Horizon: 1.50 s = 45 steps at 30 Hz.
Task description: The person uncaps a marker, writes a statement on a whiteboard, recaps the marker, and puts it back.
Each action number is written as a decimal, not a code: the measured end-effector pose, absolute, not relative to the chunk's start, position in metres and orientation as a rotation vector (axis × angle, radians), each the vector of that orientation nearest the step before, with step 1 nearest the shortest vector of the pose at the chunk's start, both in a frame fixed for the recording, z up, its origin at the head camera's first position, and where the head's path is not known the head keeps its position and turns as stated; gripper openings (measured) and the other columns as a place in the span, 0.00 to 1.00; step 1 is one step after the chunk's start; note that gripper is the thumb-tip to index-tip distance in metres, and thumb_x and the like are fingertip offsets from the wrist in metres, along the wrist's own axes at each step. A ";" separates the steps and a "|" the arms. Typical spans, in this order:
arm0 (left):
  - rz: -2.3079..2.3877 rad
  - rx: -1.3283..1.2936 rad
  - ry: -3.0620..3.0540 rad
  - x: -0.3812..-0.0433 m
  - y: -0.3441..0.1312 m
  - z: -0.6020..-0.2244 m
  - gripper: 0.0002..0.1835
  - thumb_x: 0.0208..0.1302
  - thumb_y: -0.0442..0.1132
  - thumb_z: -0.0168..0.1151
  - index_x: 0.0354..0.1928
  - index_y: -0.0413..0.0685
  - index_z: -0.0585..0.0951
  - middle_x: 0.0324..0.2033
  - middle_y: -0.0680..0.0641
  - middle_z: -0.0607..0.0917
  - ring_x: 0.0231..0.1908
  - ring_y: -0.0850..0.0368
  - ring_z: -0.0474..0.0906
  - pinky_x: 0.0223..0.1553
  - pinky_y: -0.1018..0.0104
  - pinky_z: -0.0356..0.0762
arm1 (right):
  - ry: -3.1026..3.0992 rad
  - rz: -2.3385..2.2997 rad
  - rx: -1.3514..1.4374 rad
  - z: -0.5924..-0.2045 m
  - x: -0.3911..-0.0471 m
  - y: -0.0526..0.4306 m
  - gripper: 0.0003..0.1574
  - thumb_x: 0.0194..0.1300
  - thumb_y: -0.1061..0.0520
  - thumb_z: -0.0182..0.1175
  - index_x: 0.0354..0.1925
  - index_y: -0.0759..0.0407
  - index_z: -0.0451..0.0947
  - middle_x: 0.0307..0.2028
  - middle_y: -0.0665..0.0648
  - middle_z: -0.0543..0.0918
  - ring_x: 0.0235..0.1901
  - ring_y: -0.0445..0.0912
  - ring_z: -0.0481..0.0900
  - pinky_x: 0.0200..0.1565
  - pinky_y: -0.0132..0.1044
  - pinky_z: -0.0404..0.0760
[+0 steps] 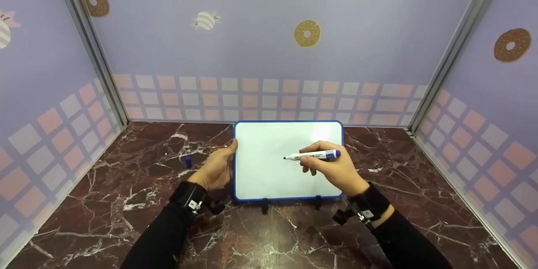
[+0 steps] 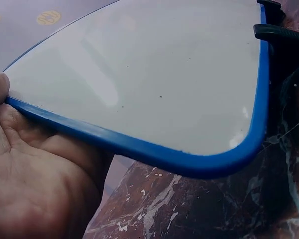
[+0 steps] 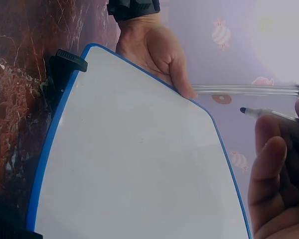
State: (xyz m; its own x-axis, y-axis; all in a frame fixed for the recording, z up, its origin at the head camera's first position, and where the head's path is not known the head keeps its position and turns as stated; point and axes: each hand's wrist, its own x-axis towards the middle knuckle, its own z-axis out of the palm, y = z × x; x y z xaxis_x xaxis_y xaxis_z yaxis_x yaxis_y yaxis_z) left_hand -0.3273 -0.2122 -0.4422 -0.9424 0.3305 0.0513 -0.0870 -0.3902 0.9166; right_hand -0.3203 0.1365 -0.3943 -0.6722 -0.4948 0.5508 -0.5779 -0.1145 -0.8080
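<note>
A small whiteboard (image 1: 269, 176) with a blue frame stands propped up on black feet (image 1: 265, 206) at its lower edge. My left hand (image 1: 215, 169) grips its left side, thumb on the frame and palm behind the edge; the fingers behind the board are hidden. My right hand (image 1: 332, 167) pinches an uncapped whiteboard marker (image 1: 313, 155), white with a blue end, its dark tip pointing left. In the right wrist view the marker tip (image 3: 243, 110) is apart from the board. A few tiny dark specks (image 2: 161, 96) show on the white surface.
A small blue marker cap (image 1: 188, 162) lies on the dark red marbled tabletop (image 1: 126, 218), left of my left hand. Behind the board rises a purple patterned wall (image 1: 252, 50), with side walls meeting it at metal corner posts (image 1: 454, 50).
</note>
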 end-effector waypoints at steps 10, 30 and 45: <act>2.417 0.291 1.520 -0.326 -0.212 -0.443 0.30 0.89 0.64 0.40 0.71 0.51 0.77 0.56 0.46 0.88 0.54 0.49 0.86 0.56 0.51 0.88 | -2.047 1.891 1.213 -0.399 -0.321 0.129 0.09 0.76 0.68 0.70 0.51 0.71 0.87 0.34 0.67 0.90 0.29 0.47 0.89 0.32 0.33 0.87; 2.421 0.243 1.556 -0.326 -0.212 -0.443 0.31 0.90 0.63 0.41 0.73 0.49 0.76 0.58 0.46 0.89 0.56 0.48 0.87 0.57 0.52 0.88 | -1.978 1.693 1.359 -0.413 -0.323 0.065 0.15 0.76 0.68 0.71 0.58 0.68 0.87 0.41 0.61 0.93 0.38 0.54 0.93 0.42 0.38 0.93; 2.385 0.282 1.587 -0.325 -0.212 -0.443 0.34 0.91 0.64 0.37 0.72 0.44 0.74 0.57 0.44 0.88 0.58 0.48 0.87 0.59 0.51 0.88 | -1.976 1.549 1.351 -0.417 -0.333 0.031 0.12 0.78 0.64 0.71 0.56 0.66 0.89 0.43 0.56 0.94 0.38 0.51 0.94 0.40 0.33 0.90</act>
State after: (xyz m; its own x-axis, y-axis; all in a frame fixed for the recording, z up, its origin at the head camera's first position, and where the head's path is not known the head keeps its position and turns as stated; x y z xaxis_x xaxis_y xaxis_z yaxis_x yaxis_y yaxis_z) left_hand -0.3251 -0.2117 -0.4426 -0.9467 0.3218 0.0160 -0.1095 -0.3680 0.9233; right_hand -0.3331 0.0315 -0.4166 -0.5185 -0.4873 0.7027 -0.7987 -0.0177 -0.6015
